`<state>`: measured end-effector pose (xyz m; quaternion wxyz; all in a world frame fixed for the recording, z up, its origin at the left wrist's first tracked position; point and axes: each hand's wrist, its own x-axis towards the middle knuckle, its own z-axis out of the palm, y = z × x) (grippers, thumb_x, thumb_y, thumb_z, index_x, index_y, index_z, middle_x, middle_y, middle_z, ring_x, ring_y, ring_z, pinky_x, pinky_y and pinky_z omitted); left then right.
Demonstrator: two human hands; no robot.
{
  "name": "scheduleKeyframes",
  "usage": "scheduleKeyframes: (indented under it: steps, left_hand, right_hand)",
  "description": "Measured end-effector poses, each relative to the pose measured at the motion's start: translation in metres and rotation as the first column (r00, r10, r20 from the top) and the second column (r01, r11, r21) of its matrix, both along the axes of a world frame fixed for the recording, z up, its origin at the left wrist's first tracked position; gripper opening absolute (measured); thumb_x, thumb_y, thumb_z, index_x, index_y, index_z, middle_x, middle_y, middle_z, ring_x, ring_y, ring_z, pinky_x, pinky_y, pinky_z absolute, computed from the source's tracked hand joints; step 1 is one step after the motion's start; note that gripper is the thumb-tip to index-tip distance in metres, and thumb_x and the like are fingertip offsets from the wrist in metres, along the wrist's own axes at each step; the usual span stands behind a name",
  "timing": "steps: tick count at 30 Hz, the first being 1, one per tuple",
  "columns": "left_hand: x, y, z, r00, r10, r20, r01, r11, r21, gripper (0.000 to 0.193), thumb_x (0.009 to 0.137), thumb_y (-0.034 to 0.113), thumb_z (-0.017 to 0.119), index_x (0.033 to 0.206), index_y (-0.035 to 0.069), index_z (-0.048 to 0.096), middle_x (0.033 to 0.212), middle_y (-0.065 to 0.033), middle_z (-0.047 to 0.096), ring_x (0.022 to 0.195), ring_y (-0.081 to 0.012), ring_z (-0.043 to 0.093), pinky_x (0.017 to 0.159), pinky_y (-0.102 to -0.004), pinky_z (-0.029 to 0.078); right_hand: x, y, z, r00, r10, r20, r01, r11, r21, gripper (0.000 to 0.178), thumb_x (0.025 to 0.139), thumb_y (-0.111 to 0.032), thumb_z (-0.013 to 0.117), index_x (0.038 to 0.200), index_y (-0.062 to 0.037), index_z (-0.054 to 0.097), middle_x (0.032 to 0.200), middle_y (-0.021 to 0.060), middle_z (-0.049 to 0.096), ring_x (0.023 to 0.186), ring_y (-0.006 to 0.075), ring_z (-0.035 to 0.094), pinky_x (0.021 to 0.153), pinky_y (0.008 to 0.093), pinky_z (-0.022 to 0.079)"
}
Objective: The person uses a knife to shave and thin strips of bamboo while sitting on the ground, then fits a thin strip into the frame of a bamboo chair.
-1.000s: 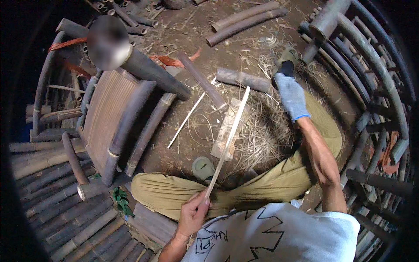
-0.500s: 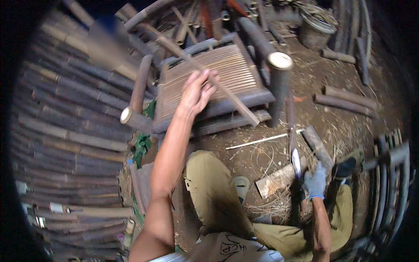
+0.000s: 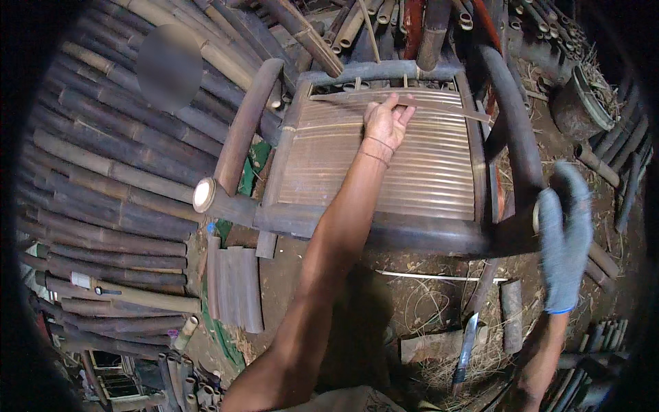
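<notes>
My bare left hand [image 3: 390, 125] reaches over the far part of a bamboo chair seat [image 3: 419, 180] made of thin parallel slats. Its fingers are closed round a flat bamboo strip [image 3: 456, 111], which lies nearly crosswise over the seat's far end. In a grey glove, my right hand [image 3: 568, 237] is raised by the chair's right front post, blurred but with thumb and fingers apart and nothing in it. A knife [image 3: 467, 349] with a bright blade lies on the ground among shavings, beside a short split bamboo piece [image 3: 422, 347].
Dark bamboo poles [image 3: 117, 189] are stacked along the left. Split bamboo pieces [image 3: 239, 288] lean left of my arm. At the right stands a bucket [image 3: 580, 113] of scraps. A thin pale strip [image 3: 439, 277] lies before the chair.
My left hand has carried the strip over the far end of the seat and turned it nearly crosswise. My right hand has left the ground near the knife and risen beside the chair.
</notes>
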<state>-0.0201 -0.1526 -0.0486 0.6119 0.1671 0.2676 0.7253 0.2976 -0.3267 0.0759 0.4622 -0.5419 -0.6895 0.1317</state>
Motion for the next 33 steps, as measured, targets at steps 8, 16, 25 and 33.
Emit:
scheduleKeyframes:
  steps: [8, 16, 25, 33]
  left_hand:
    - [-0.007, 0.05, 0.012, 0.987, 0.156, 0.03, -0.151, 0.98, -0.133, 0.019, 0.098, 0.005, 0.058, 0.116, 0.001, 0.052, 0.112, -0.0114, 0.062, 0.107, -0.0301, 0.068, 0.088, -0.0457, 0.061]
    - [0.0, 0.124, -0.024, 0.946, 0.318, -0.064, -0.324, 0.926, -0.194, 0.041, 0.092, -0.004, 0.062, 0.126, -0.009, 0.041, 0.121, -0.0237, 0.055, 0.106, -0.0409, 0.064, 0.088, -0.0563, 0.061]
    - [-0.038, 0.108, -0.024, 0.735, -0.061, -0.675, -0.312, 0.854, -0.416, 0.036, 0.098, 0.033, 0.065, 0.097, -0.003, 0.06, 0.081, -0.0138, 0.066, 0.063, -0.0278, 0.07, 0.049, -0.0401, 0.06]
    - [0.085, 0.103, -0.018, -0.194, 0.485, -0.853, 0.219, 0.869, 0.445, 0.028, 0.089, 0.022, 0.067, 0.108, 0.002, 0.069, 0.101, -0.0178, 0.066, 0.097, -0.0354, 0.066, 0.086, -0.0433, 0.053]
  right_hand:
    - [-0.012, 0.01, -0.006, 0.915, -0.137, 0.38, 0.071, 0.981, 0.181, 0.034, 0.087, -0.016, 0.073, 0.116, -0.0032, 0.063, 0.107, 0.0171, 0.065, 0.1, 0.0339, 0.063, 0.091, 0.0411, 0.051]
    - [-0.012, 0.01, 0.002, 0.945, -0.098, 0.311, 0.088, 0.995, 0.049, 0.034, 0.081, -0.017, 0.075, 0.112, -0.0052, 0.064, 0.105, 0.0169, 0.066, 0.1, 0.0362, 0.062, 0.091, 0.0437, 0.049]
    - [-0.011, 0.014, 0.003, 0.945, -0.109, 0.307, 0.095, 0.994, 0.061, 0.034, 0.078, -0.018, 0.078, 0.107, -0.0068, 0.065, 0.101, 0.0154, 0.066, 0.093, 0.0369, 0.062, 0.084, 0.0439, 0.05]
    - [-0.013, 0.014, 0.005, 0.938, -0.118, 0.326, 0.109, 0.993, 0.048, 0.034, 0.077, -0.017, 0.079, 0.107, -0.0077, 0.065, 0.1, 0.0147, 0.066, 0.091, 0.0357, 0.062, 0.083, 0.0437, 0.05]
